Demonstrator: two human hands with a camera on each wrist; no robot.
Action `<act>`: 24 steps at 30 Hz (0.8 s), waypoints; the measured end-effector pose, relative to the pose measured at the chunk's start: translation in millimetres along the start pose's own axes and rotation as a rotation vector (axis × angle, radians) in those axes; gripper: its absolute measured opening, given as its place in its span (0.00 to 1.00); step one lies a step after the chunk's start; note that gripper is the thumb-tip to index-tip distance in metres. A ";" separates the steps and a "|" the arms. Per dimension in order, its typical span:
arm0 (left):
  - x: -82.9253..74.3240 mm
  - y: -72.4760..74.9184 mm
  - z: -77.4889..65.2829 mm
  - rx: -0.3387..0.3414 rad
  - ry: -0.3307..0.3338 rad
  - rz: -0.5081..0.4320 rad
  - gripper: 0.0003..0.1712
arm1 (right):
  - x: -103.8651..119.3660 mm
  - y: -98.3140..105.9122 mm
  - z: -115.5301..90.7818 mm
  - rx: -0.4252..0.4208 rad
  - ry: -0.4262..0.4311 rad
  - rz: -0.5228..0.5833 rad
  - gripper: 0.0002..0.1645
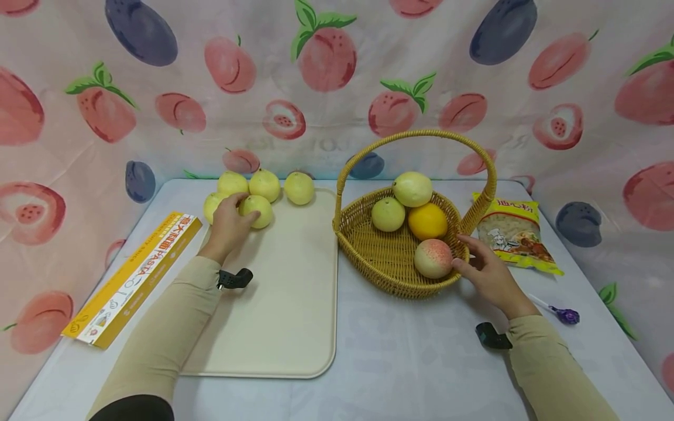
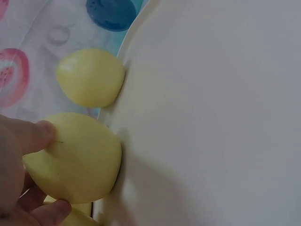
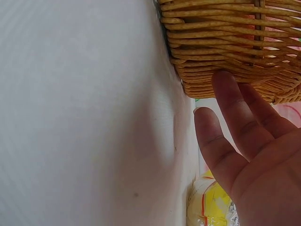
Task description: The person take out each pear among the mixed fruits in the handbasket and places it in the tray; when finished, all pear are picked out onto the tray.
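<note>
My left hand (image 1: 228,228) holds a pale yellow pear (image 1: 257,211) at the far left of the beige tray (image 1: 284,304); the left wrist view shows thumb and fingertips around the pear (image 2: 77,160). Several more pears are clustered behind and beside it, one pear (image 1: 299,188) slightly apart at right. My right hand (image 1: 492,278) touches the right rim of a wicker basket (image 1: 368,266); its fingers (image 3: 235,113) extend fairly straight along the outer wall in the right wrist view. In the basket lie a peach (image 1: 434,258), an orange (image 1: 427,221), a green round fruit (image 1: 388,214) and a pale yellow fruit (image 1: 412,189).
A long yellow-and-white pasta box (image 1: 134,280) lies left of the tray. Right of the basket are a yellow food packet (image 1: 518,234) and a purple-wrapped lollipop (image 1: 566,316). The basket's tall handle (image 1: 416,134) arches over the fruit. A fruit-print cloth (image 1: 326,111) hangs behind.
</note>
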State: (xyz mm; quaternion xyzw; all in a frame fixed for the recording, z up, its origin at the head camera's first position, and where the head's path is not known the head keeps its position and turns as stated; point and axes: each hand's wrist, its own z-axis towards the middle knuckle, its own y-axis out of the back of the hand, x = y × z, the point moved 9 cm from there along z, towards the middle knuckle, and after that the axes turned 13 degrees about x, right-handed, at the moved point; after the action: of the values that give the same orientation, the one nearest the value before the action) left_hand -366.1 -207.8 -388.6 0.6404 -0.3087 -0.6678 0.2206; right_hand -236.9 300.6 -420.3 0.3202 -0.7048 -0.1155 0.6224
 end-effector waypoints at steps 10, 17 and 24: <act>-1.9 0.5 4.9 -0.011 0.017 -0.011 0.31 | 1.0 0.2 0.0 0.000 0.010 0.007 0.44; -1.6 0.4 7.9 -0.015 0.018 -0.006 0.31 | -0.9 -0.4 1.1 0.007 -0.001 0.012 0.45; -9.2 4.8 6.0 -0.038 -0.009 0.023 0.31 | -0.9 -0.5 0.5 0.009 -0.006 0.015 0.45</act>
State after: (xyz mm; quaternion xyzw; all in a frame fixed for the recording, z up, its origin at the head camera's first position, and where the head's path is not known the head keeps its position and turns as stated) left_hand -371.8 -204.2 -378.7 0.6294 -0.3041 -0.6739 0.2391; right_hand -237.2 300.5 -421.4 0.3174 -0.7094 -0.1089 0.6197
